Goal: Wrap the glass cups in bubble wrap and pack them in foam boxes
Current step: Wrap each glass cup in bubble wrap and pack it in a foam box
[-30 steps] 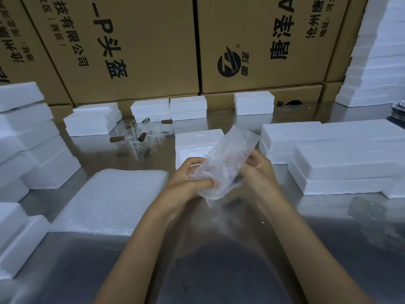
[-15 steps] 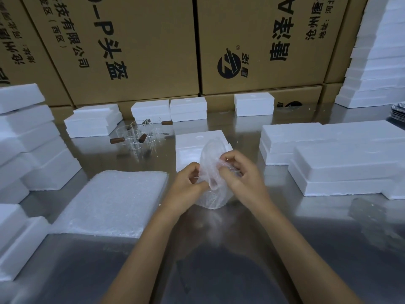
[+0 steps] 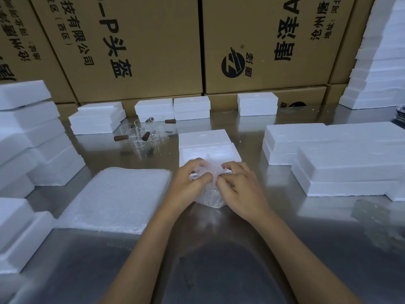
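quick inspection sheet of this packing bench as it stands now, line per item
surface: reflective metal table, white crumbs near the back.
job's things: bubble-wrapped bundle on the table; unwrapped glass cups with brown handles behind; open foam box behind the bundle; bubble wrap stack at left.
clutter: foam box stacks left, long foam pieces right.
grippers: left hand and right hand both pinch the wrap at the bundle's top.
cables: nothing seen.
surroundings: printed cardboard cartons behind.
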